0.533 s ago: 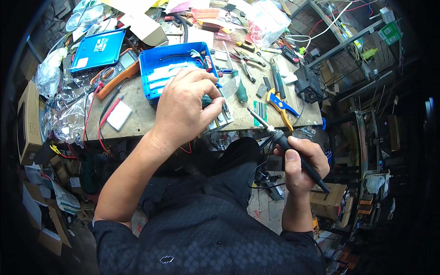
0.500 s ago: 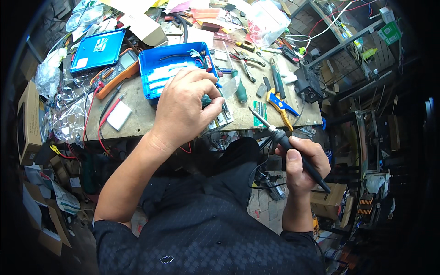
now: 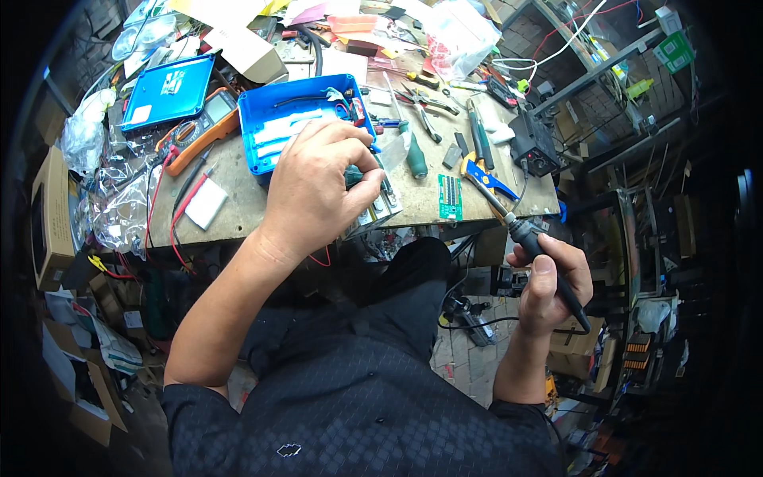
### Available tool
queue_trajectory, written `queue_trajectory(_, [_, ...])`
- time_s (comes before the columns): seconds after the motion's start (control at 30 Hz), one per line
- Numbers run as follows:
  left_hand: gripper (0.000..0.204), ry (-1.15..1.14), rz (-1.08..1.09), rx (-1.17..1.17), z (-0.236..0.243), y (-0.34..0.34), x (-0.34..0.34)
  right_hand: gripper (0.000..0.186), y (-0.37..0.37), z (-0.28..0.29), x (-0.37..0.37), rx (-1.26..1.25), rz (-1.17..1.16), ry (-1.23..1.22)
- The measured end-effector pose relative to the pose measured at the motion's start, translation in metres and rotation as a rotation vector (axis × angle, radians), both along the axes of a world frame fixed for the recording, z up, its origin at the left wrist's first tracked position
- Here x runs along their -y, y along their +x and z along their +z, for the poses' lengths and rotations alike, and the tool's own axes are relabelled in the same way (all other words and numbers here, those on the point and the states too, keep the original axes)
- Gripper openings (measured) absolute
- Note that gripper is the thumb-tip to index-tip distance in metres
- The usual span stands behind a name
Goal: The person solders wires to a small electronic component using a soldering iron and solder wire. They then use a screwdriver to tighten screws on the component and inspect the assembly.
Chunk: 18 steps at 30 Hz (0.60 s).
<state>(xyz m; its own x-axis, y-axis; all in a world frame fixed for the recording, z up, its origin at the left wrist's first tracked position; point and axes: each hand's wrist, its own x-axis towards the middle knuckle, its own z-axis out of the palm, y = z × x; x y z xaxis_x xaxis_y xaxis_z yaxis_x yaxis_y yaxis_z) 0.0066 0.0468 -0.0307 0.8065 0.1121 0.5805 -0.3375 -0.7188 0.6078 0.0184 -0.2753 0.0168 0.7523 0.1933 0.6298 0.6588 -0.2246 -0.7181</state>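
Note:
My right hand [image 3: 556, 282] grips a soldering iron [image 3: 550, 266] by its black handle. The metal tip slants up and left, over the yellow-and-blue wire stripper [image 3: 491, 180] at the table's front. My left hand [image 3: 322, 183] is closed in a pinch beside an open blue plastic box [image 3: 256, 131]; something dark green shows between thumb and fingers, its kind hidden. White blocks and loose wires lie inside the box. Under the left fingers, a small metal-and-white piece [image 3: 381, 205] shows at the table edge. A green circuit board [image 3: 450, 197] lies between the hands.
The blue box lid [image 3: 169, 91] and an orange multimeter [image 3: 199, 131] with red and black leads lie left. A green-handled screwdriver [image 3: 416, 159], pliers [image 3: 425, 115] and a black power unit [image 3: 535, 145] stand or lie right. Cartons and plastic bags crowd the bench.
My right hand has moved right and slightly down with the soldering iron, taking its tip away from the circuit board toward the wire stripper. My left hand has barely shifted.

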Motion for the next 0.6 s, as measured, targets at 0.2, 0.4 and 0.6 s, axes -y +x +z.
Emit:
queue_trajectory(0.2, [0.01,-0.002,-0.002,0.009,-0.002,0.001,0.0,0.025,0.001,-0.002,0.007,0.005,-0.04,0.023])
queue_trajectory(0.4, [0.01,0.006,-0.005,0.021,-0.001,0.001,0.0,0.025,0.003,-0.001,0.011,0.004,-0.041,0.045])
queue_trajectory(0.6, [0.01,0.005,-0.011,0.02,-0.001,0.001,0.0,0.026,0.001,-0.004,0.014,-0.025,-0.064,0.03])
